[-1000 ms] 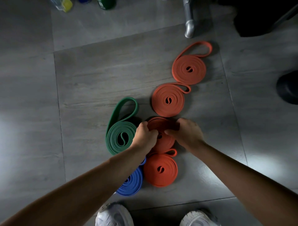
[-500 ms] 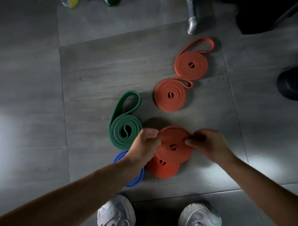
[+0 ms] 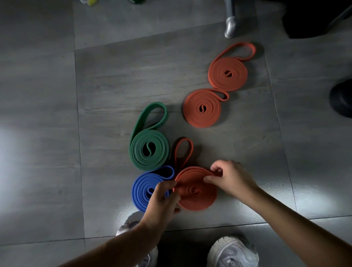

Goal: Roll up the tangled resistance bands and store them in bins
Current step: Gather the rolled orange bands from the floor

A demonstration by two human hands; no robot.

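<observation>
Five rolled resistance bands show on the grey tile floor. Two orange rolls lie at the far right, each with a loose loop end. A green roll and a blue roll lie at centre left. Right of the blue one is a third orange roll, its loop end pointing away from me. My left hand pinches this roll's left edge. My right hand pinches its upper right edge. Whether another orange roll lies under it is hidden.
A metal leg stands at the top, with a black object to its right. A dark round item sits at the right edge. My two shoes are at the bottom. Small bottles peek in top left.
Both hands have brought the held orange roll toward me, over the place where the nearest orange roll lay. Its loop end now trails away from me, and the blue roll is more exposed.
</observation>
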